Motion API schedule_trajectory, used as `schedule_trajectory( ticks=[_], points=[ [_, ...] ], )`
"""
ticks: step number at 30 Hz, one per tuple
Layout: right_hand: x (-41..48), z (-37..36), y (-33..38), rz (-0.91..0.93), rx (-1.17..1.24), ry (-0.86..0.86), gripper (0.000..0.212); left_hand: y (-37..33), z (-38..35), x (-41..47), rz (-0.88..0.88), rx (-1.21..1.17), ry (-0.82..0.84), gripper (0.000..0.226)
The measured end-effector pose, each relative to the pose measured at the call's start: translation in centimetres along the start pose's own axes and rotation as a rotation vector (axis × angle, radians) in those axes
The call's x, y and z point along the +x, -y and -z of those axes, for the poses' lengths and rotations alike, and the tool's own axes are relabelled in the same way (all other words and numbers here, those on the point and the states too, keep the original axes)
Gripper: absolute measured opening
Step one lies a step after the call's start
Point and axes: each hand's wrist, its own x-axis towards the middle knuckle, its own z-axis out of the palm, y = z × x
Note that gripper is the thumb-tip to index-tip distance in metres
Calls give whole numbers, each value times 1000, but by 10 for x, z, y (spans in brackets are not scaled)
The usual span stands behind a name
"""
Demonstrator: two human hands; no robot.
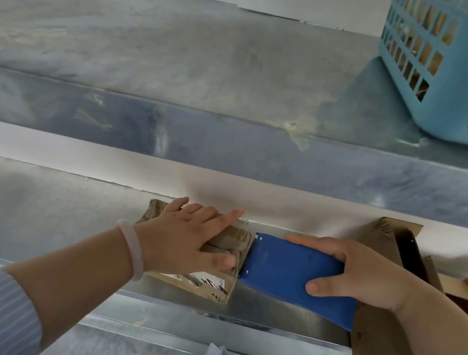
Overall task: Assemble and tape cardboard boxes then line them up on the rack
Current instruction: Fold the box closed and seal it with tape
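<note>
A small brown cardboard box (208,287) with a printed label sits on the lower metal rack shelf (32,213). My left hand (185,234) lies flat on its top, fingers spread and pressing the flaps down. My right hand (365,275) grips a blue tape dispenser (294,274), whose toothed edge meets the right side of the box top.
Unfolded cardboard pieces (382,338) lie on the shelf at the right, under my right forearm. On the upper shelf (186,53) a light blue plastic basket (464,71) holding cardboard stands at the far right. A white wall runs behind the rack.
</note>
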Motion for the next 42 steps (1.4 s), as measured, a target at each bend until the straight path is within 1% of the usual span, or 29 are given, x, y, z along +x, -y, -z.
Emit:
schedule_trajectory(
  ticks=[2, 4, 6, 11, 18, 22, 25, 28, 31, 33, 34, 35, 39, 42],
  points=[
    [2, -7, 2, 27, -22, -9, 66, -11, -1, 4, 135, -101, -54, 89],
    [6, -14, 1, 45, -29, -16, 67, -21, -8, 6, 208, -11, -134, 89],
    [6, -17, -1, 34, -8, -12, 69, -21, -15, 7, 206, 54, -169, 82],
    [-7, -5, -4, 16, 21, 29, 72, -13, -18, 13, 207, -34, -103, 73],
    [-32, 11, -14, -12, 66, 71, 75, -13, -18, 16, 218, -41, -83, 73],
    [-40, 13, -10, -47, 33, 73, 74, -14, -16, 16, 216, -44, -69, 71],
    [-35, 3, 0, -63, -78, 20, 70, -13, -16, 16, 213, -46, -79, 71],
    [-24, -19, 11, -59, -214, -68, 64, -14, -18, 14, 207, -24, -109, 79],
    [-13, -43, 20, -48, -329, -128, 68, -14, -21, 13, 215, -12, -130, 77],
    [-5, -55, 21, -56, -542, -160, 75, -14, -21, 13, 219, -29, -130, 73],
    [-2, -60, 20, -77, -680, -165, 75, -13, -20, 14, 219, -41, -128, 71],
    [0, -64, 17, -102, -767, -176, 74, -13, -20, 14, 217, -50, -124, 69],
    [5, -67, 0, -155, -807, -249, 74, -14, -20, 13, 212, -50, -140, 68],
    [10, -65, -13, -152, -928, -353, 76, -14, -18, 13, 220, -64, -141, 68]
  ],
)
